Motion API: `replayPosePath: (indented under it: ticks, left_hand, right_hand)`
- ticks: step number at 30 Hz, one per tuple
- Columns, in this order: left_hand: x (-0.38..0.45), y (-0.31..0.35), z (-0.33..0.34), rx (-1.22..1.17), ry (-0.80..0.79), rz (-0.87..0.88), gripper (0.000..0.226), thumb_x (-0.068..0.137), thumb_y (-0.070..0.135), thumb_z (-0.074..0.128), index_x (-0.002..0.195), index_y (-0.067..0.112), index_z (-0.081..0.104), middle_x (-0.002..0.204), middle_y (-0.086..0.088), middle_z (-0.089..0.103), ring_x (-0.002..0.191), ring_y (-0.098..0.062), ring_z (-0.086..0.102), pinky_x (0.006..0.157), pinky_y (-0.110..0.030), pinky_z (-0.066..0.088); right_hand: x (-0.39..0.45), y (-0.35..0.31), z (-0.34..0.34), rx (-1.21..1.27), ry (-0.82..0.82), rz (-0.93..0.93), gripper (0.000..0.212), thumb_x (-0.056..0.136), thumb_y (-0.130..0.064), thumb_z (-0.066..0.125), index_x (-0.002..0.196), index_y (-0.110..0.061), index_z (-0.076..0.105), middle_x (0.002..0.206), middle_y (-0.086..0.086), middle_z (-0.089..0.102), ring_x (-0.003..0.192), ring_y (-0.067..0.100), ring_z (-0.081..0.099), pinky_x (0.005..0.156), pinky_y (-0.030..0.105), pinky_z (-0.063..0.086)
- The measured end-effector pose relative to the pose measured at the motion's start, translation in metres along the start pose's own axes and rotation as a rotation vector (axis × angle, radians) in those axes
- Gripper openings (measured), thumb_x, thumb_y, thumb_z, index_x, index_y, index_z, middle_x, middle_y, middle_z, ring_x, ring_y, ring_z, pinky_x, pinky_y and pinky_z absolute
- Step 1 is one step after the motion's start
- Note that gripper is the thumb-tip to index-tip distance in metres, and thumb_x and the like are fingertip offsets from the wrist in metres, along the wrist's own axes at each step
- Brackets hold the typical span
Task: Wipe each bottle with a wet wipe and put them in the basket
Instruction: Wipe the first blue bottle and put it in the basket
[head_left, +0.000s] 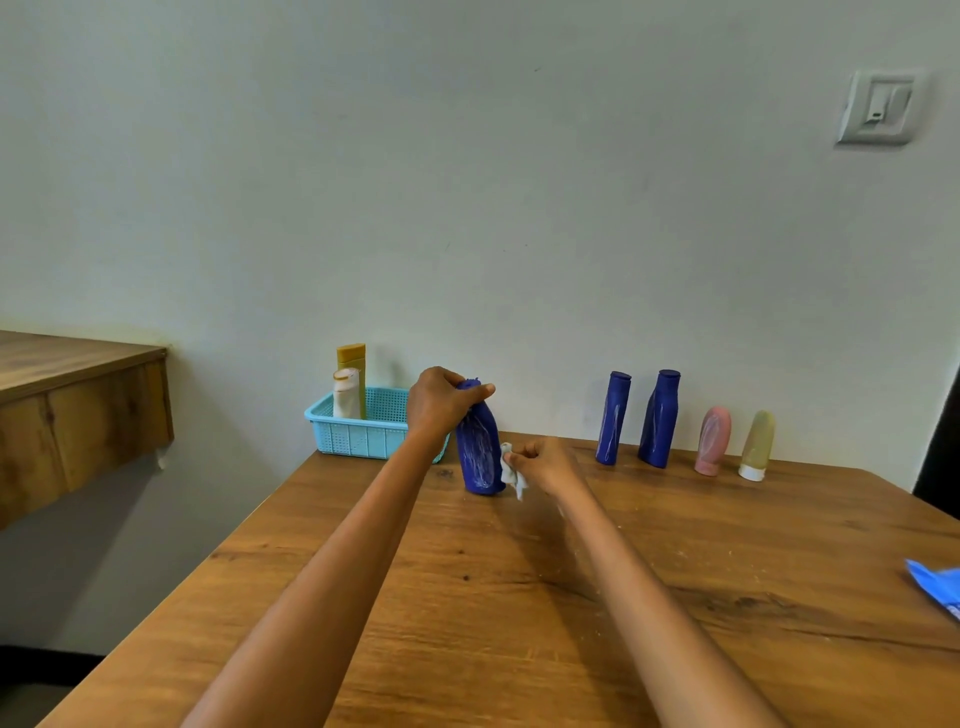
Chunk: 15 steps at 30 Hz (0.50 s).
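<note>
A dark blue bottle (479, 457) streaked with white stands upright on the wooden table (519, 597). My left hand (439, 402) grips its cap from above. My right hand (545, 462) pinches a crumpled white wet wipe (511, 470) against the bottle's lower right side. A light blue basket (358, 434) at the table's far left corner holds a mustard-yellow bottle (352, 358) and a white bottle (347, 395). Along the wall to the right stand two more blue bottles (613, 418) (660, 421), a pink tube (713, 441) and a yellowish tube (757, 446) with a white cap.
A blue wipe packet (937, 587) lies at the table's right edge. A second wooden tabletop (78, 384) juts out at the left, apart from this table. A wall switch (878, 106) sits high on the right.
</note>
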<state>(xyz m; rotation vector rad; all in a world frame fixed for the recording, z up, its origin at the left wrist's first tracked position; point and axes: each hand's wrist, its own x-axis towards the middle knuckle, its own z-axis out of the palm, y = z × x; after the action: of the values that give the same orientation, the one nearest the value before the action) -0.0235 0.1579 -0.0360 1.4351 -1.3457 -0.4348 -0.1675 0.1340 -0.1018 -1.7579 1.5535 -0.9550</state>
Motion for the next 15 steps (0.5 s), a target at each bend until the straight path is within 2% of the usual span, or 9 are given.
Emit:
replayPosePath:
  ticks: [3,5,7,10,15]
  left_hand:
    - [-0.001,0.000,0.003,0.079,0.032,0.035,0.045,0.080,0.041,0.070,0.112,0.014,0.053,0.107,-0.008,0.064,0.096,-0.025,0.061,0.083,-0.043,0.053]
    - [-0.002,0.001,0.005,0.150,0.026,0.093,0.040,0.081,0.042,0.068,0.108,0.017,0.052,0.107,-0.008,0.065,0.093,-0.025,0.062,0.079,-0.042,0.054]
    - [-0.003,0.002,0.007,0.214,0.032,0.138,0.037,0.081,0.045,0.067,0.102,0.018,0.051,0.102,-0.006,0.065,0.085,-0.022,0.060,0.071,-0.038,0.053]
    - [-0.005,0.002,0.009,0.245,0.060,0.173,0.040,0.079,0.048,0.068,0.096,0.018,0.049,0.094,-0.003,0.061,0.079,-0.021,0.057,0.065,-0.035,0.048]
    - [0.000,0.007,0.001,0.310,-0.008,0.210,0.039,0.079,0.048,0.067,0.093,0.013,0.059,0.088,-0.005,0.063,0.077,-0.022,0.060,0.069,-0.036,0.051]
  right_hand:
    - [-0.001,0.007,0.004,-0.099,-0.032,0.068,0.021,0.092,-0.030,0.055,0.077,-0.018,0.061,0.089,0.009,0.067,0.080,0.019,0.062,0.073,0.031,0.049]
    - [-0.003,0.009,0.006,-0.122,0.000,0.073,0.019,0.092,-0.031,0.055,0.086,-0.016,0.064,0.090,0.006,0.067,0.077,0.015,0.058,0.069,0.029,0.044]
    - [-0.003,0.008,0.007,-0.083,0.030,0.074,0.022,0.092,-0.032,0.055,0.087,-0.014,0.065,0.085,0.005,0.066,0.075,0.014,0.057,0.067,0.029,0.043]
    - [-0.004,-0.002,0.007,0.137,0.056,0.052,0.025,0.091,-0.030,0.057,0.070,-0.018,0.061,0.074,0.004,0.064,0.071,0.015,0.058,0.071,0.032,0.049]
    - [-0.008,-0.029,0.000,0.487,0.183,-0.064,0.016,0.091,-0.024,0.059,0.077,-0.021,0.064,0.078,0.000,0.067,0.078,0.017,0.066,0.077,0.034,0.056]
